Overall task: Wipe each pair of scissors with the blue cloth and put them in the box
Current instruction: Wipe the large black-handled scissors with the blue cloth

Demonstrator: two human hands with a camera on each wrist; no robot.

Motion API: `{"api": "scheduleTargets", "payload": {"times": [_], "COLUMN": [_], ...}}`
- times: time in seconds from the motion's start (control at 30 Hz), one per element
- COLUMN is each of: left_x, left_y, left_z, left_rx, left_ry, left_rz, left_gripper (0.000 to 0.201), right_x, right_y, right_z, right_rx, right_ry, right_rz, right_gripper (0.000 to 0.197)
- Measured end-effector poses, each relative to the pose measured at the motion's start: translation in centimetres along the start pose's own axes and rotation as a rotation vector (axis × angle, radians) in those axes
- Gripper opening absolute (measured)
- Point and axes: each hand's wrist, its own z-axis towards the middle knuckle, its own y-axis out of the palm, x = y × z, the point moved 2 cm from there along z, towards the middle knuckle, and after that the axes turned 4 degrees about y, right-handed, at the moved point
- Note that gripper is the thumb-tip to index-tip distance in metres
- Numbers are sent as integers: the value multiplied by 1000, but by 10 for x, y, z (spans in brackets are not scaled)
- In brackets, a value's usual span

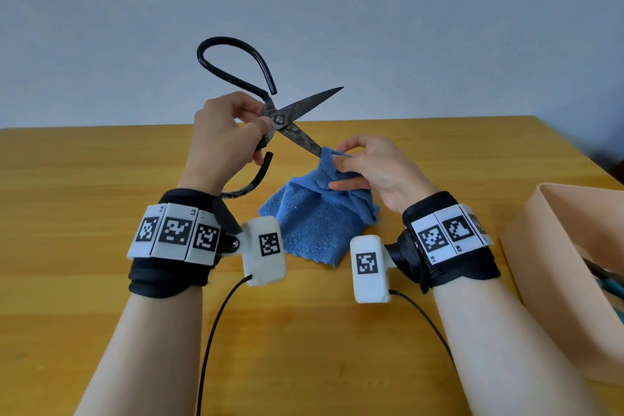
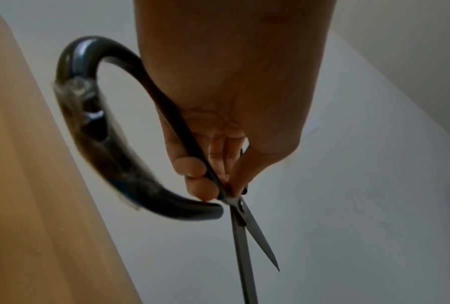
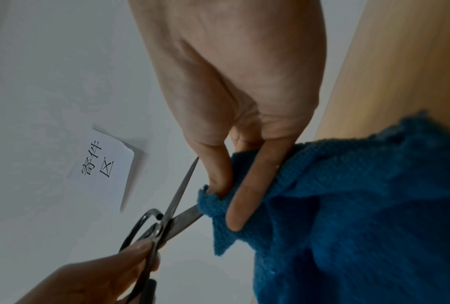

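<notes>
Large black-handled scissors are held up above the wooden table, blades spread apart. My left hand grips them at the pivot and lower handle; the same scissors show in the left wrist view under that left hand. My right hand pinches the blue cloth around the tip of the lower blade. In the right wrist view the right hand wraps the blue cloth over one blade of the scissors. The cloth's lower part drapes onto the table.
A beige box stands at the right edge of the table, with other scissors partly visible inside. A grey wall rises behind the table. A white paper label hangs on the wall in the right wrist view.
</notes>
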Motion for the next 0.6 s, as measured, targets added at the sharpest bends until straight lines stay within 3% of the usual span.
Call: {"api": "scheduleTargets", "payload": {"times": [0.27, 0.4, 0.6], "left_x": [-1, -4, -4], "left_y": [-1, -5, 0], "left_z": [1, 1, 1], "left_rx": [8, 13, 7], "left_ry": [6, 10, 29], "left_rz": [0, 11, 31], "left_gripper": [11, 8, 4], "right_x": [0, 0, 0], "right_y": [2, 0, -1], "right_z": [0, -1, 2], "right_rx": [-45, -10, 43], "right_ry": [-25, -6, -17], "right_rz": [13, -7, -68], "right_gripper": [18, 9, 24]}}
